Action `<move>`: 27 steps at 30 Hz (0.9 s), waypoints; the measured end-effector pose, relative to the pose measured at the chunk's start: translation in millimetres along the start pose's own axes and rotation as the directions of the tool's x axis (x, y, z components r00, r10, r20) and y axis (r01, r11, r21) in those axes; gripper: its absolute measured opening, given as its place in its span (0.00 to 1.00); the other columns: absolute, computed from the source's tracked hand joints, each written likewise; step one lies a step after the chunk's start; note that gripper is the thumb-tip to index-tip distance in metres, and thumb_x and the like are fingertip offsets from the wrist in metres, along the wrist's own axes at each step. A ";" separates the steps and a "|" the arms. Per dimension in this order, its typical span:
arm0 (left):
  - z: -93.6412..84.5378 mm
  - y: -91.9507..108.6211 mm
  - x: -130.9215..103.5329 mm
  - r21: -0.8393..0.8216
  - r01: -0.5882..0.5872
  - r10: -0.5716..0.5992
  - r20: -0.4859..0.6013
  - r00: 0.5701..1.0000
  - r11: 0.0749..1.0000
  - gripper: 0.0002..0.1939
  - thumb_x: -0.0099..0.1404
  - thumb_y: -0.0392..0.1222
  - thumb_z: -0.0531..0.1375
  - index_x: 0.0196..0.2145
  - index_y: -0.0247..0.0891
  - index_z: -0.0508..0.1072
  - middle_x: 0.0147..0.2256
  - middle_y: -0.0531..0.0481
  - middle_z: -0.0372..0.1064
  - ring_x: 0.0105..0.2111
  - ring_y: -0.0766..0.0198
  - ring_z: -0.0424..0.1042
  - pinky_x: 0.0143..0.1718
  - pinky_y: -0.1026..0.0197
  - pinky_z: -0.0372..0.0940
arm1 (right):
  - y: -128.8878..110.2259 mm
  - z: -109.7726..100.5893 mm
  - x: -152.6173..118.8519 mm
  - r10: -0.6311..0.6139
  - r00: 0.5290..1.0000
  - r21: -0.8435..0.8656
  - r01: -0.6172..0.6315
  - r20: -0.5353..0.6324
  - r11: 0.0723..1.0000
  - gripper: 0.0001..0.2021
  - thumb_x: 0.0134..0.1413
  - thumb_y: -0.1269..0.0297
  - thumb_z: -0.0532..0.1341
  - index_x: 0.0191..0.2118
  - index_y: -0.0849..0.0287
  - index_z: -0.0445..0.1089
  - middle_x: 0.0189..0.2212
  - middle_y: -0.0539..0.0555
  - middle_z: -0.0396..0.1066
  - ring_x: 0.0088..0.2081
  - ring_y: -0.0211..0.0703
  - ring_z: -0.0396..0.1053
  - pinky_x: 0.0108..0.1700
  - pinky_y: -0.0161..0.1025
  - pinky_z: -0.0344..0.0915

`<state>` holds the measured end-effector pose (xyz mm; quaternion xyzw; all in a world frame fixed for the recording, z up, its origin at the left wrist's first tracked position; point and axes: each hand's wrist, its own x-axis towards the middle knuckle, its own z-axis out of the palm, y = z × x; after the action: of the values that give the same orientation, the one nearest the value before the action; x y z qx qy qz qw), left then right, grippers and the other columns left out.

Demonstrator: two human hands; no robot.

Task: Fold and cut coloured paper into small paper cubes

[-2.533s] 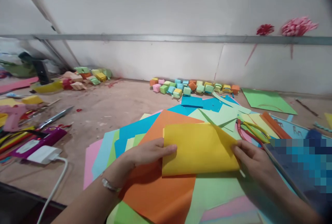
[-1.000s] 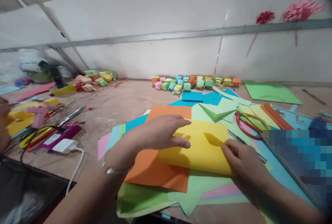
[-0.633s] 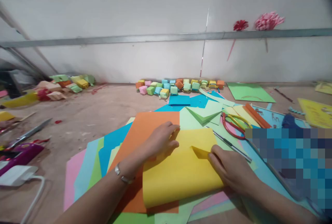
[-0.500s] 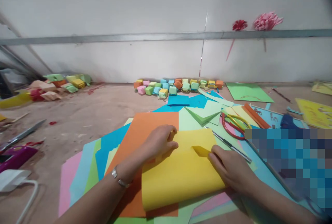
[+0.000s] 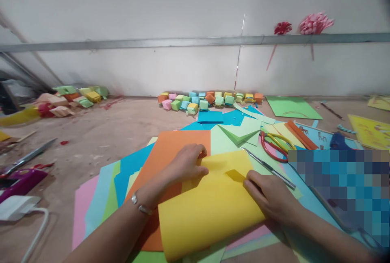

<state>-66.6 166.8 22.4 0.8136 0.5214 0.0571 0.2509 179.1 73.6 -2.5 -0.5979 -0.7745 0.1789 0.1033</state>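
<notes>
head view: right hand [image 5: 269, 193] is gripping yellow paper [image 5: 210, 214] by its right edge; left hand [image 5: 188, 164] is covering its upper-left corner, fingers loosely parted.

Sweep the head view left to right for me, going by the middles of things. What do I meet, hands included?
White plug, pink paper, left hand, curled yellow paper, right hand, dark stick, flat yellow sheet.

Brown tabletop [image 5: 112, 133], fanned coloured sheets [image 5: 167, 145], small paper blocks [image 5: 203, 105], green sheet [image 5: 294, 106], white adapter [image 5: 18, 208]
</notes>
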 end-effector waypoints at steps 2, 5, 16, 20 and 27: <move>-3.6 2.0 -1.2 -0.025 0.019 -0.018 0.030 0.999 1.000 0.09 0.48 0.40 0.61 0.29 0.38 0.67 0.33 0.48 0.66 0.35 0.54 0.67 0.32 0.58 0.59 | -0.5 0.3 -0.5 -0.038 0.999 0.082 0.041 -0.036 0.996 0.14 0.65 0.61 0.48 0.27 0.55 0.59 0.22 0.49 0.66 0.25 0.41 0.65 0.28 0.37 0.52; -8.3 5.3 -6.5 -0.108 0.024 -0.013 0.105 0.994 0.994 0.09 0.47 0.39 0.61 0.28 0.39 0.65 0.32 0.51 0.67 0.32 0.58 0.67 0.29 0.61 0.58 | 2.6 0.0 1.0 -0.108 0.972 0.204 0.152 -0.210 0.967 0.14 0.64 0.61 0.51 0.27 0.56 0.64 0.29 0.53 0.67 0.33 0.42 0.68 0.35 0.38 0.60; -19.1 2.1 -15.5 -0.599 0.134 0.055 0.287 0.956 0.790 0.18 0.59 0.56 0.61 0.36 0.38 0.72 0.32 0.53 0.71 0.28 0.64 0.69 0.26 0.65 0.61 | 13.2 -8.0 10.4 0.322 0.918 0.736 -0.051 -0.232 0.675 0.14 0.55 0.52 0.58 0.28 0.58 0.68 0.23 0.52 0.70 0.26 0.42 0.67 0.27 0.38 0.62; -27.9 -3.9 -18.7 -0.603 0.168 0.024 0.298 0.954 0.780 0.33 0.63 0.70 0.48 0.30 0.36 0.74 0.27 0.50 0.71 0.26 0.64 0.68 0.24 0.65 0.59 | 10.7 -4.7 8.0 0.343 0.891 0.748 -0.006 -0.298 0.663 0.10 0.54 0.56 0.59 0.31 0.57 0.66 0.24 0.50 0.69 0.26 0.41 0.66 0.27 0.36 0.61; -40.8 -9.5 -21.8 -0.483 0.146 0.055 0.378 0.924 0.864 0.17 0.49 0.49 0.69 0.35 0.38 0.77 0.34 0.51 0.77 0.35 0.55 0.75 0.32 0.64 0.66 | 11.0 -1.0 7.3 0.379 0.878 0.806 0.013 -0.292 0.592 0.15 0.55 0.58 0.61 0.46 0.55 0.62 0.27 0.48 0.72 0.29 0.42 0.69 0.31 0.37 0.64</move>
<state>-98.7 165.1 57.0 0.7028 0.4494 0.0265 0.5508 187.4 83.2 -6.4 -0.5929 -0.5041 0.3724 0.5057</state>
